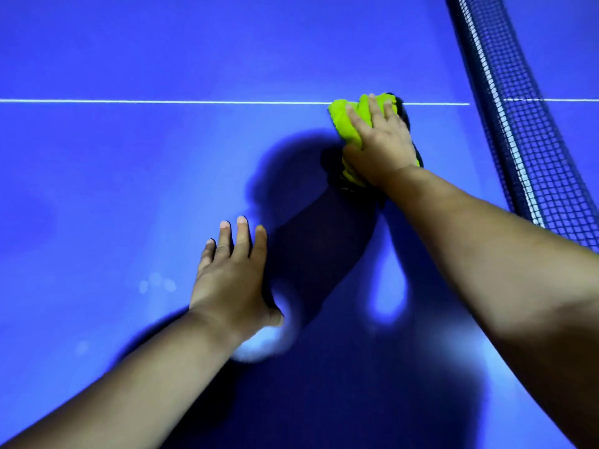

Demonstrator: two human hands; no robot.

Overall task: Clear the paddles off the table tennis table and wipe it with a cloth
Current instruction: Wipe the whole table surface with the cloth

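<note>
The blue table tennis table (pixel 129 173) fills the view, with a white centre line (pixel 162 101) running across it. My right hand (pixel 381 145) presses a bunched lime-green cloth (pixel 346 123) flat onto the table, right on the white line and close to the net; the fingers lie straight over the cloth. A dark edge of the cloth shows under the hand. My left hand (pixel 231 273) rests flat on the bare table surface nearer to me, fingers spread and straight. No paddle is in view.
The dark blue net (pixel 512 131) with its white top band runs along the right side, a short way from the cloth. Bright light reflections and shadows of my arms lie on the table around both hands.
</note>
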